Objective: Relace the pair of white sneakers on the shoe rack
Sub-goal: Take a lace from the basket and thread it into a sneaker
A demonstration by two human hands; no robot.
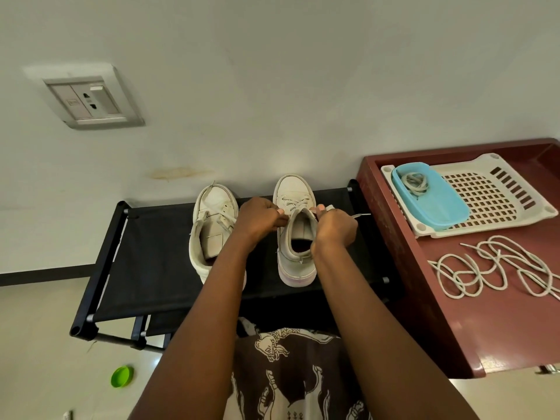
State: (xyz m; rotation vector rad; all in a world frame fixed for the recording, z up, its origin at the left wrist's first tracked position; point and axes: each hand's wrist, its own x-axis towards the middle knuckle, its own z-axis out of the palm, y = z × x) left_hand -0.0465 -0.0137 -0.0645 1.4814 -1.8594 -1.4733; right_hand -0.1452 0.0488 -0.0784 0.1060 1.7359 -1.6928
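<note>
Two white sneakers stand side by side, toes to the wall, on the black fabric top of the shoe rack point(145, 262). The right sneaker point(295, 237) has a lace crossed through its front eyelets. My left hand point(260, 218) pinches the lace at that shoe's left collar. On the opposite side my right hand point(335, 227) pinches the lace too, and a lace end point(360, 215) sticks out to the right. The left sneaker point(213, 228) stands untouched with a loose lace across its tongue.
A dark red table point(491, 313) adjoins the rack on the right. It carries loose white laces point(497, 268), a white perforated tray point(497, 192) and a blue dish point(436, 207) with a coiled lace. A green lid point(122, 376) lies on the floor at left.
</note>
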